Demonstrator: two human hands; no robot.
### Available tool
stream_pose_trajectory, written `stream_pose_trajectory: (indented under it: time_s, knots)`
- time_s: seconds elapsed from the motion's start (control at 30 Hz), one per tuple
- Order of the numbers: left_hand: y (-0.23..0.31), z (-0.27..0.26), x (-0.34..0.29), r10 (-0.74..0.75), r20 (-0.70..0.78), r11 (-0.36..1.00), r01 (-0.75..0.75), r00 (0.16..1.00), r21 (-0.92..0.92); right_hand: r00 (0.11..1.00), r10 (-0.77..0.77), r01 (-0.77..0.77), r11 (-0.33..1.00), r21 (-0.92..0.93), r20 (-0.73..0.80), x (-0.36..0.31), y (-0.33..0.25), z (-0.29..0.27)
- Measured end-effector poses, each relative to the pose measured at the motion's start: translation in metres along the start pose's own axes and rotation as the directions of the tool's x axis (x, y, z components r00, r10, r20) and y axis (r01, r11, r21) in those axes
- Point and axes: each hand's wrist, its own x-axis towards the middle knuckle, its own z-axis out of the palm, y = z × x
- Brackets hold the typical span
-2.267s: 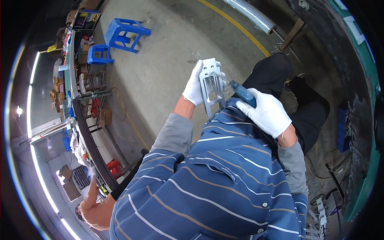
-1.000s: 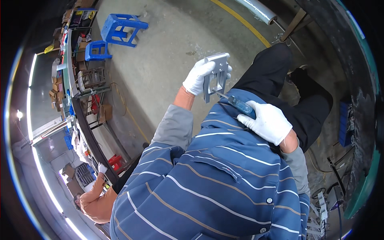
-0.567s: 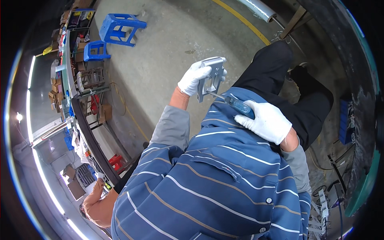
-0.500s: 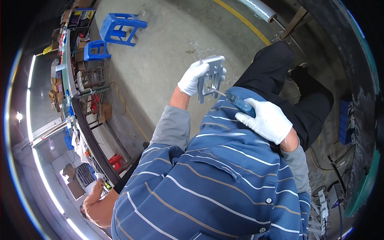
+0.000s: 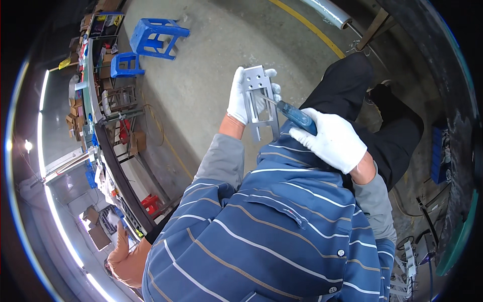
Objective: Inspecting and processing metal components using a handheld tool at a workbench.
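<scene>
My gloved left hand [image 5: 235,99] grips a silver metal bracket [image 5: 255,81], its fingers wrapped behind and round the far edge. The bracket is a flat plate with several small holes at its top, long slots in the middle and two prongs at the lower end. In my gloved right hand [image 5: 336,142] is a hand tool with a blue see-through handle [image 5: 298,119]. Its thin metal shaft points into the bracket's slot opening; whether the tip touches the edge I cannot tell. Both gloves are white.
Two blue plastic stools [image 5: 158,39] stand on the concrete floor at the far left. A long cluttered workbench [image 5: 108,151] runs along the left, with another person [image 5: 128,259] beside it. A roll of clear film [image 5: 327,12] lies at the top right, and a blue crate [image 5: 439,153] sits at the right.
The bracket has turned so its broad face with the holes shows more fully. My right hand keeps hold of the tool, whose shaft now reaches a higher part of the opening.
</scene>
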Motion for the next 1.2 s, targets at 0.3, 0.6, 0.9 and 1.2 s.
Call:
stream_pose_trajectory:
  time_s: [0.3, 0.6, 0.9, 1.2]
  knots:
    - [0.006, 0.004, -0.005, 0.018, -0.04, 1.0, -0.017, 0.999, 0.021, 0.991, -0.116, 0.122, 0.987, -0.105, 0.064, -0.014, 0.021, 0.012]
    - [0.004, -0.001, 0.002, 0.0, -0.085, 1.0, 0.0, 0.996, 0.005, 0.995, 0.031, -0.046, 0.985, -0.167, -0.091, -0.008, 0.01, 0.0]
    - [-0.003, 0.001, 0.003, 0.023, -0.173, 1.0, -0.021, 0.985, 0.014, 0.992, 0.069, -0.089, 0.973, -0.212, -0.103, 0.0, 0.002, 0.003]
    - [-0.005, -0.008, 0.004, 0.025, -0.009, 0.993, -0.026, 1.0, -0.113, 0.999, -0.036, 0.031, 0.986, -0.167, -0.028, 0.0, 0.001, 0.007]
